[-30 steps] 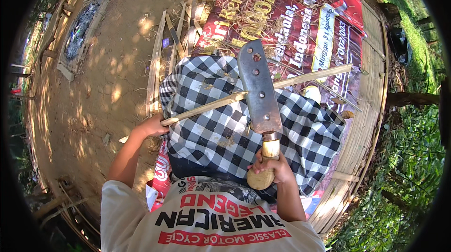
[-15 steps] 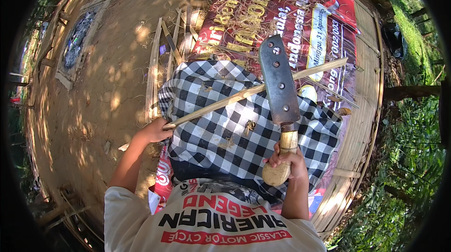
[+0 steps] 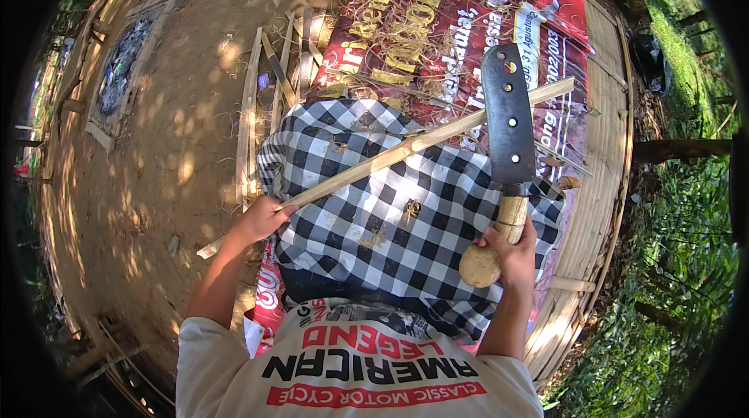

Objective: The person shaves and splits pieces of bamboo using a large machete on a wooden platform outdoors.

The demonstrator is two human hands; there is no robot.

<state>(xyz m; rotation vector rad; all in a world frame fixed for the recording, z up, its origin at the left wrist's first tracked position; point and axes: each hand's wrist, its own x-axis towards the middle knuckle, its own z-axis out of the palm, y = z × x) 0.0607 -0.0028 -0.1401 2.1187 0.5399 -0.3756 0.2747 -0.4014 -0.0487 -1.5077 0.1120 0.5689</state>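
Observation:
My left hand (image 3: pixel 265 219) is closed around a long pale bamboo strip (image 3: pixel 374 162) near its lower end, a short piece of which sticks out behind the hand. The strip slants up to the right across my lap. In my right hand (image 3: pixel 515 250) is a cleaver (image 3: pixel 509 118), gripped by its pale wooden handle, which ends in a round knob. Its broad dark blade, with several holes in it, points away from me and crosses in front of the strip toward its far end. A black-and-white checked cloth (image 3: pixel 374 215) covers my lap, with a few curled shavings on it.
A red printed banner (image 3: pixel 421 36) strewn with thin shavings (image 3: pixel 390 12) lies ahead on a bamboo-slat platform (image 3: pixel 601 129). More bamboo strips (image 3: pixel 250 106) lie at its left edge by the dirt ground (image 3: pixel 187 106). An ash pit (image 3: pixel 125 63) is at far left, greenery (image 3: pixel 671 262) at right.
My right hand has moved the cleaver to the right, toward the strip's far end. The strip has slid back through or with my left hand, so its near end now shows behind it.

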